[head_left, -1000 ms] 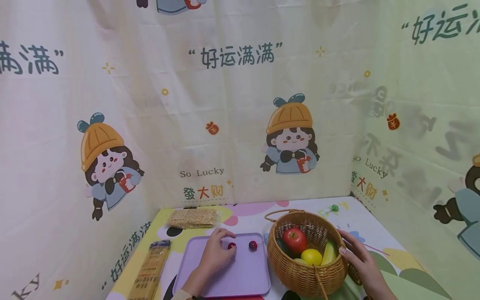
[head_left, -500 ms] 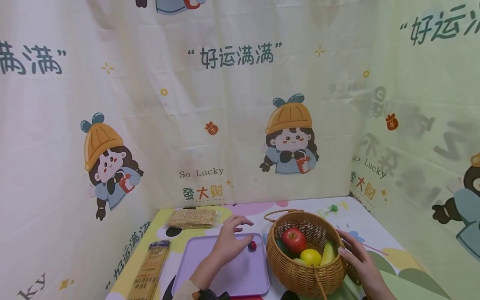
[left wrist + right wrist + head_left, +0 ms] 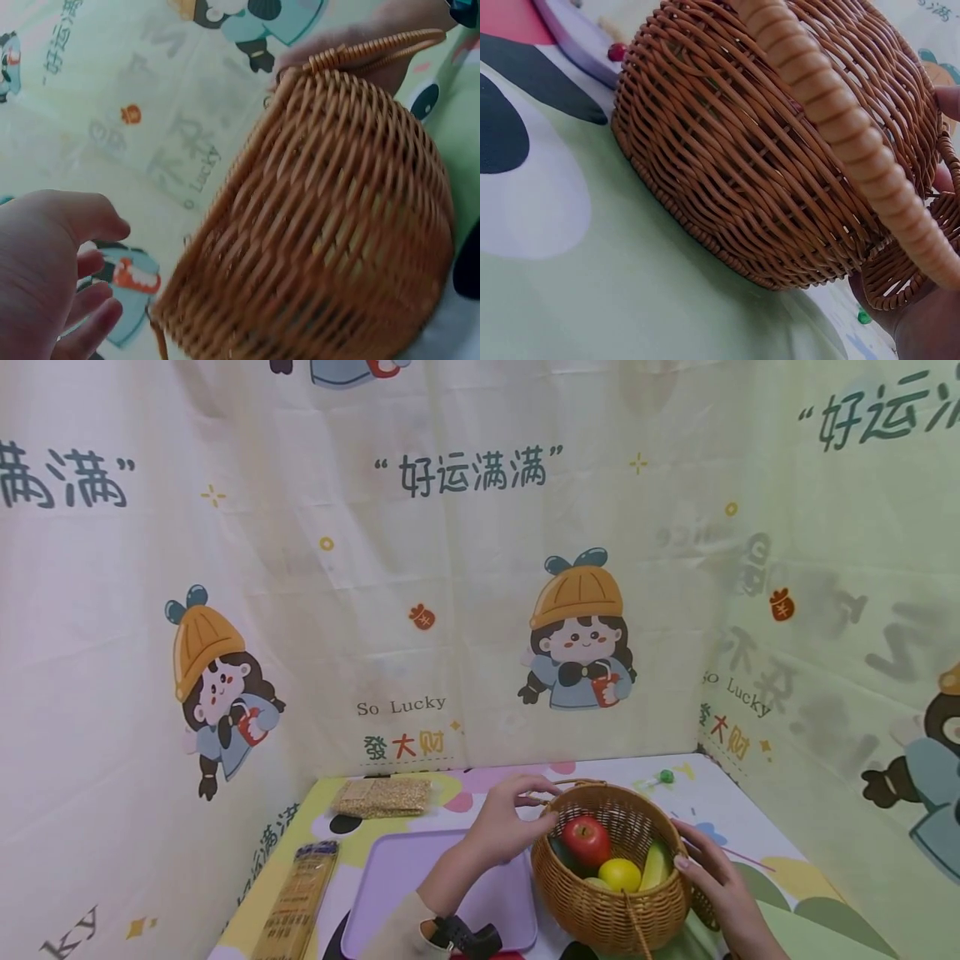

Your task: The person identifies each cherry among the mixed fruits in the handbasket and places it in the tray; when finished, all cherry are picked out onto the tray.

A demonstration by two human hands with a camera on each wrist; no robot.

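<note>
The wicker basket (image 3: 581, 910) stands right of the purple tray (image 3: 397, 893). Inside it lie a red apple (image 3: 587, 838), a yellow lemon-like fruit (image 3: 620, 875), a long yellow-green fruit (image 3: 656, 865) and a dark green item, partly hidden. My right hand (image 3: 722, 881) holds the basket's right rim. My left hand (image 3: 506, 827) hovers by the left rim, thumb and fingers spread; in the left wrist view a gap separates it from the wicker (image 3: 322, 217), and nothing shows between its fingers. One cherry (image 3: 616, 52) appears by the tray in the right wrist view; the head view hides it.
A bag of grains (image 3: 382, 797) lies behind the tray, and a long brown packet (image 3: 298, 893) to its left. A small green item (image 3: 666, 777) sits at the back right. Printed curtains (image 3: 450, 568) enclose the table's back and sides.
My left hand has moved right from a cherry on the tray, past the second cherry, to the basket's left rim. Both cherries are now hidden in the head view. The right hand stays put.
</note>
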